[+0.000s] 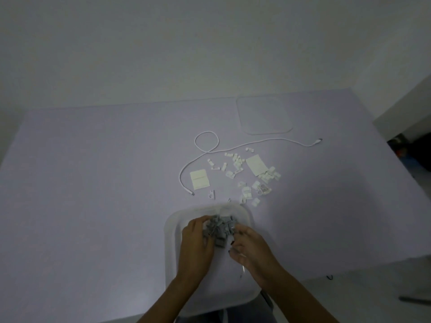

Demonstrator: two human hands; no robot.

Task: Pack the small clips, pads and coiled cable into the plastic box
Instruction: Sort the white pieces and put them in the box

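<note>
On the pale bench (93, 183) we see the plastic box (171, 241) at the near edge. Over it our left hand (196, 243) curls around a heap of grey clips (220, 230), and our right hand (250, 248) curls against the same heap from the other side. Beyond the box lie a pad (199, 179), the white cable (206, 145) spread out in one loose loop, scattered white clips (247, 180) and a second pad (256, 164). Farther right, near the wall, the clear lid (264, 116) lies flat
</note>
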